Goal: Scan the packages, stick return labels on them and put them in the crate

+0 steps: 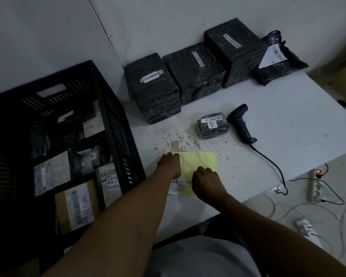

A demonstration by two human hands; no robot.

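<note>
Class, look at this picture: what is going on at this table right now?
A person is working at a white table. Both hands are on a yellow label sheet: the left hand rests on its left edge, and the right hand seems to be picking at a white RETURN label. A small package and a scanner lie just beyond, untouched. Four bigger black packages wait along the wall. The black crate on the left already holds several parcels, some marked RETURN.

Both hands press on the yellow label sheet (198, 162) — left hand (169, 163) at its nine o'clock edge, right hand (205, 177) on its lower part — black crate (112, 108) beside.
</note>
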